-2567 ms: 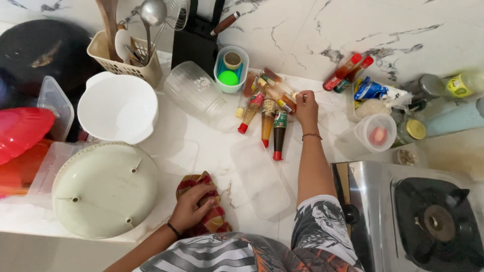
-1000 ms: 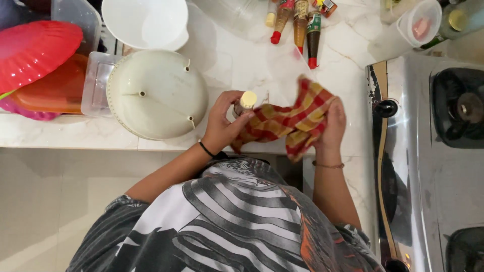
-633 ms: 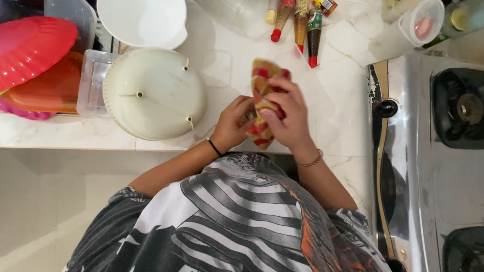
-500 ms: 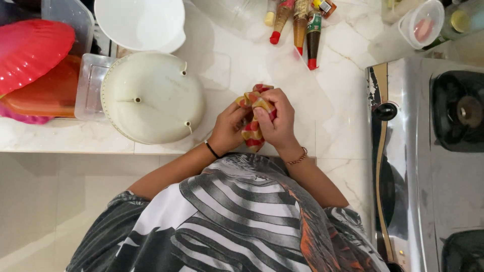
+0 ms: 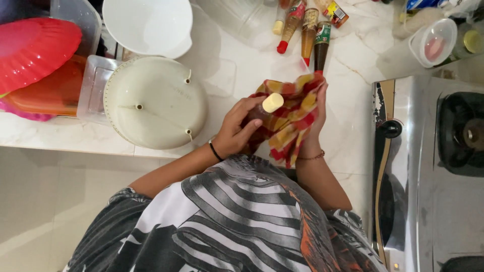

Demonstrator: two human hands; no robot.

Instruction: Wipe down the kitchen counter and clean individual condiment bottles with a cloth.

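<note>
Left hand [image 5: 236, 132] closed in a grip around a small bottle with a pale cap [image 5: 268, 105], right hand [image 5: 316, 113] cupped behind a red-and-yellow checked cloth [image 5: 290, 121] wrapped against it, both above the marble tabletop [image 5: 348, 126].

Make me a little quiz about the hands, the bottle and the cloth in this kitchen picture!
1. True or false: the left hand holds a small bottle with a pale cap.
2. Which of these does the right hand hold? A) a spoon B) the checked red and yellow cloth C) the red plate
3. Fill in the blank: the sauce bottles lying on the marble counter are ____ the cloth in the picture.

Key:
1. True
2. B
3. above
</note>
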